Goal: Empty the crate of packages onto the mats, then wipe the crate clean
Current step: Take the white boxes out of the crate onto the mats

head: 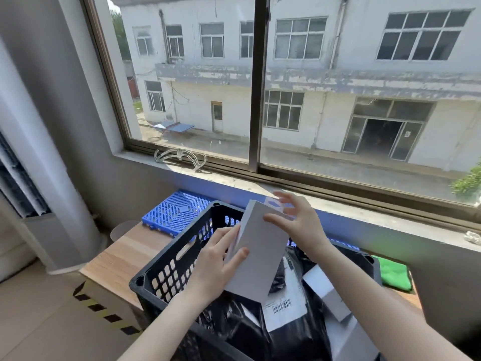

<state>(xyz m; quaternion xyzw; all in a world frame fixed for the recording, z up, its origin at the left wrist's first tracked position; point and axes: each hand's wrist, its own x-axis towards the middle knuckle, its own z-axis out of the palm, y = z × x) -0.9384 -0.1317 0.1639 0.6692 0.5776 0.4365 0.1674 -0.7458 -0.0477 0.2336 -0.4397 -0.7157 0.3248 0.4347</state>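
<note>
The left hand (213, 261) is gripping a white box (256, 254) over the packed crate (166, 272). The right hand (296, 220) is touching its top, fingers (284, 196) spread loose. A mat (174, 212) is lying behind.

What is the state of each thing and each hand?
crate: not yet emptied
white box: lifted above the crate, tilted
left hand: grips the white box
right hand: fingers spread, thumb on the box
black bags: inside the crate
blue mat: flat behind the crate
green cloth: untouched, right of crate
</note>
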